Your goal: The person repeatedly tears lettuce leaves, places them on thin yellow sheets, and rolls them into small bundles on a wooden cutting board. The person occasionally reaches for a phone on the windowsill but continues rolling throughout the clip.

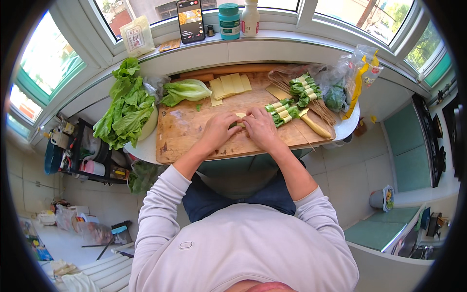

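Observation:
My left hand point(221, 127) and my right hand point(263, 127) meet over the wooden cutting board point(182, 135). Between their fingertips is a small roll of pale yellow sheet point(240, 124) with some green leaf, partly hidden by the fingers. Just right of my right hand lie leaf-filled rolls on skewers point(281, 111), and more skewered rolls point(305, 88) rest farther back. Pale yellow square sheets point(230, 85), probably bean curd, overlap behind my hands. A lettuce heart point(188, 90) sits to their left.
Loose lettuce leaves point(126, 106) overhang the left side. Thin wooden skewers point(323, 109) and a yellow-handled tool point(315, 125) lie at right, near plastic bags point(339, 84). One skewer point(304, 137) crosses the front edge. A phone point(191, 22) and bottles point(229, 22) stand on the sill.

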### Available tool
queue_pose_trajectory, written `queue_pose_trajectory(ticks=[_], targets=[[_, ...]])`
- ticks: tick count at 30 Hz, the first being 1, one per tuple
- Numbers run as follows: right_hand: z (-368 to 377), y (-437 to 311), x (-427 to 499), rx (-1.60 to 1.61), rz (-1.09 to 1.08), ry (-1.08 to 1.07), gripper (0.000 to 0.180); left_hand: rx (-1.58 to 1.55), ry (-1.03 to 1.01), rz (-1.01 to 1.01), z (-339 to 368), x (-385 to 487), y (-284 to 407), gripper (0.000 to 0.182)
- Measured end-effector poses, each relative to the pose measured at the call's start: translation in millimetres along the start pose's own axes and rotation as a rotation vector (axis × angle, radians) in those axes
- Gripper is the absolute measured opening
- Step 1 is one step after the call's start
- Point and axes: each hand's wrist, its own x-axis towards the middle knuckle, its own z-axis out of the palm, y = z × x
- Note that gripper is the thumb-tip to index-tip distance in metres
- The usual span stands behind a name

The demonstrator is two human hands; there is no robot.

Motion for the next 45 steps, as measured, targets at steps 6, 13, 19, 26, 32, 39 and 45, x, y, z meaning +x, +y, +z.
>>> queue_pose_trajectory(ticks=[6, 13, 19, 26, 32, 39, 45], targets=[[0.2, 10.8, 8.7, -0.028, -0.103, 0.002, 0.02, 0.057, -0.038, 0.021, -2.1, 17.2, -18.2, 0.023], [-3.3, 13.2, 17.0, -0.151, -0.097, 0.046, 0.025, -0.076, 0.042, 0.172, -0.3, 15.8, -3.9, 0.018], [-50.2, 24.5, -23.2, -0.18, 0.267, 0.399, 0.027, -0.04, 0.105, 0.118, 6.3, 21.6, -15.3, 0.026], [-68.7, 45.6, -83.5, -0.303, 0.48, 0.249, 0.016, -0.025, 0.169, -0.006, 21.6, 31.7, -14.5, 0.024], [-69.1, 22.3, -89.6, -0.015, 0.305, 0.211, 0.009, 0.029, 0.21, 0.008, 10.3, 22.9, -12.7, 0.021], [-52.3, -1.4, -80.7, 0.045, 0.307, 0.255, 0.01, -0.046, 0.252, 0.003, 13.0, 22.2, -19.3, 0.02], [-52.9, -3.9, -80.6, 0.051, 0.305, 0.226, 0.009, -0.064, 0.254, -0.001, 13.6, 21.5, -22.3, 0.022]])
